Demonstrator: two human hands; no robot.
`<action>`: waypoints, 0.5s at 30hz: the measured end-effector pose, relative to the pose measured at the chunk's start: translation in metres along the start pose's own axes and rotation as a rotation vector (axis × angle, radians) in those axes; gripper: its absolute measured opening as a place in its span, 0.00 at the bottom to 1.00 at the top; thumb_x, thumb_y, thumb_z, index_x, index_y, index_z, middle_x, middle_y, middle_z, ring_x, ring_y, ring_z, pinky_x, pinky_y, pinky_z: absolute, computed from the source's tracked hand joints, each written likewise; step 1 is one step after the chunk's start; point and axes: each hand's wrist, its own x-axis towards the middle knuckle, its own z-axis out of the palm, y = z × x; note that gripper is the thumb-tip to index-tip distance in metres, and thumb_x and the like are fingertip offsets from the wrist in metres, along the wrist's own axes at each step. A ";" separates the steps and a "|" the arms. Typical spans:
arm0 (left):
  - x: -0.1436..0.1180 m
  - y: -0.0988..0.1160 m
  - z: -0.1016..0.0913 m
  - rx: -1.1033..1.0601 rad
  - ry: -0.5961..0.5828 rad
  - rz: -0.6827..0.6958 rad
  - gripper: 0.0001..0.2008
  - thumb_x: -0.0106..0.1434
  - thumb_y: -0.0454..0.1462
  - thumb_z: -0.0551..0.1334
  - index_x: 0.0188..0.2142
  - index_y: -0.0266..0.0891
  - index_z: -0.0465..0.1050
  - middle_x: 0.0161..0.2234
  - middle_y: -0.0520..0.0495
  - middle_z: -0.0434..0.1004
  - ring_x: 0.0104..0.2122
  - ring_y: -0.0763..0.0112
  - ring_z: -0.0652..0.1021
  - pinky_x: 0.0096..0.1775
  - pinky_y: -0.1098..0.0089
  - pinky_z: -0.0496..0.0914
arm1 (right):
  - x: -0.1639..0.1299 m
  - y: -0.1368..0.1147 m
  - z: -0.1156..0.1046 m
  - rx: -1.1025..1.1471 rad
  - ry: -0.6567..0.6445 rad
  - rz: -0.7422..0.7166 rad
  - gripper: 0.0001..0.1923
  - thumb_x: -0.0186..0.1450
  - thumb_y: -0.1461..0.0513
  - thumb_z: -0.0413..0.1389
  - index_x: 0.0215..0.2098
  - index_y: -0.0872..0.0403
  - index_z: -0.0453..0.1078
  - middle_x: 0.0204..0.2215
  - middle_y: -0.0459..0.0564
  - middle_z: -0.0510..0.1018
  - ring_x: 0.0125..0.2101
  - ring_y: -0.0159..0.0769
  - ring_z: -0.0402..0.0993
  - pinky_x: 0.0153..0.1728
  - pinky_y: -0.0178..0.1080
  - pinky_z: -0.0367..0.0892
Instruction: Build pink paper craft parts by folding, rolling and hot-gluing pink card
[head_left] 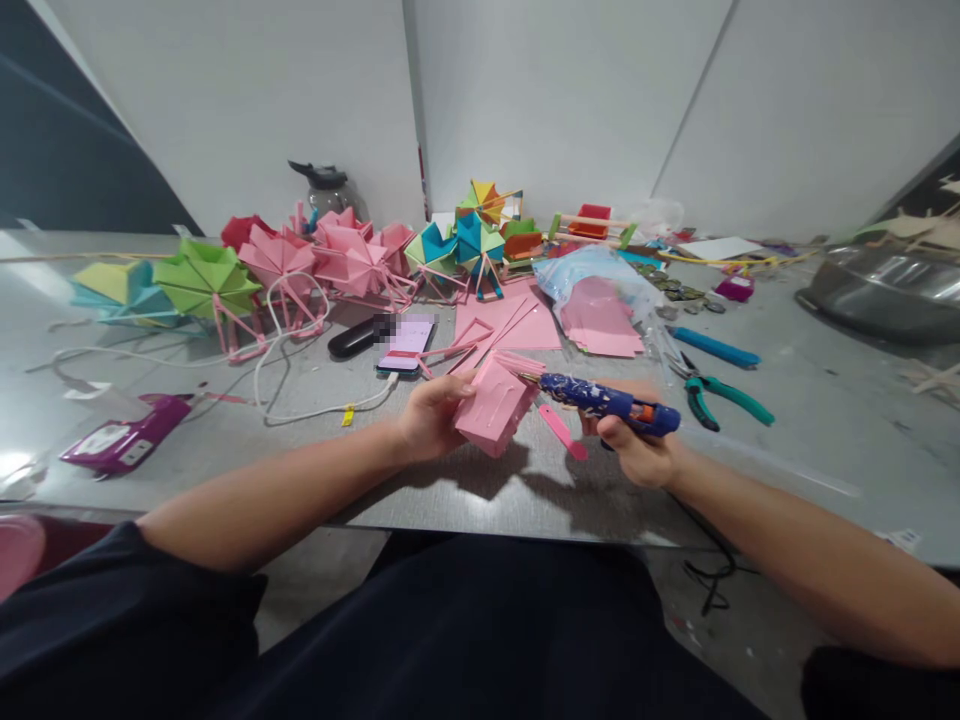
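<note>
My left hand (437,412) grips a folded pink paper piece (491,405) by its left side, a little above the table's front part. Thin raised lines show on the paper's near face. In my right hand (637,450) is a blue hot glue gun (600,400) with worn, flaking paint. Its metal nozzle points left and meets, or nearly meets, the upper right edge of the pink paper. Below the nozzle lies a bright pink stick (562,432) on the table. Pink paper sheets (517,310) and thin pink sticks (469,345) lie just behind the paper piece.
Pink, green and blue paper wheel models (349,255) line the back. A phone (406,343) with a white cable sits left of centre. Green-handled pliers (724,395), a blue bar (716,347) and a plastic bag (592,280) lie right. A purple power strip (127,435) is far left.
</note>
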 end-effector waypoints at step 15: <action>0.003 0.004 -0.005 -0.078 0.033 0.049 0.27 0.54 0.45 0.68 0.51 0.32 0.84 0.41 0.38 0.87 0.36 0.59 0.84 0.40 0.62 0.78 | 0.003 -0.005 -0.002 -0.040 0.011 -0.022 0.28 0.75 0.36 0.57 0.35 0.48 0.79 0.34 0.54 0.82 0.33 0.47 0.79 0.33 0.47 0.72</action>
